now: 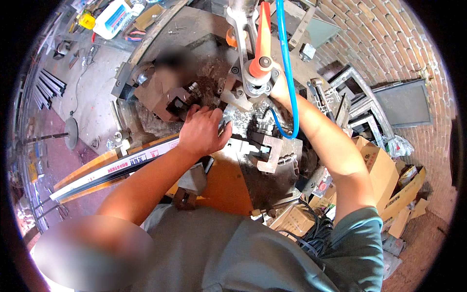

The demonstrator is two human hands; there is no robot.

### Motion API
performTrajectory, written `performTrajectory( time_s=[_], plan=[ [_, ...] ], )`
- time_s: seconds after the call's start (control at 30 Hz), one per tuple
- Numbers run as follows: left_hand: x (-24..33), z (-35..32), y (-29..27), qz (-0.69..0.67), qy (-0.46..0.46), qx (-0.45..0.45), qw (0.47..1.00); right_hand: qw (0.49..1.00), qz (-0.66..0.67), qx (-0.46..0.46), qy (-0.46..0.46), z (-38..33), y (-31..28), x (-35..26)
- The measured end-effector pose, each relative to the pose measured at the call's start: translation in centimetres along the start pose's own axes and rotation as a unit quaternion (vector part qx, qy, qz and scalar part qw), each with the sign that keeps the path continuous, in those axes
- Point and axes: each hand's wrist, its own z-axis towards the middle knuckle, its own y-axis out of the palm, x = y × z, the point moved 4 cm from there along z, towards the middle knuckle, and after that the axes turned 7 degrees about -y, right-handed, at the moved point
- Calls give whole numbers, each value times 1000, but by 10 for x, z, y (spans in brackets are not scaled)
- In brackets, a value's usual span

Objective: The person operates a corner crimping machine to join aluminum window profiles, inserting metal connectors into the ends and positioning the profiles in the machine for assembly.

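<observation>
My left hand [203, 130] is at the middle of a metal machine, fingers curled down at the end of a long profile [129, 163] with white printed film. The profile runs under my left wrist and off to the lower left. My right hand [279, 90] is at the machine's upright head, beside an orange lever [262, 41]. The lever and a blue hose [288, 58] cover part of it, so its fingers are hidden. Between my arms sits a block with a square slot [271, 158]. Another slotted block [172, 104] stands just beyond my left fingers.
Cardboard boxes [382, 168] and metal frames [362, 97] stand on the right by a brick wall [389, 39]. A white jug [112, 19] is at the far left. Dark bars [48, 87] lie in a bundle on the left. Coiled black cable [316, 228] lies near my right elbow.
</observation>
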Motion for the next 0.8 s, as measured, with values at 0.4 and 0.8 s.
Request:
performTrajectory(
  time_s=[0.4,0.8],
  plan=[
    [1,-1,-4,-37,12,-8,999,998,6,-2,68,-2,-13,-6],
    [1,-6,-6,-54,3,27,998,997,17,5,73,-8,-9,-13]
  ],
)
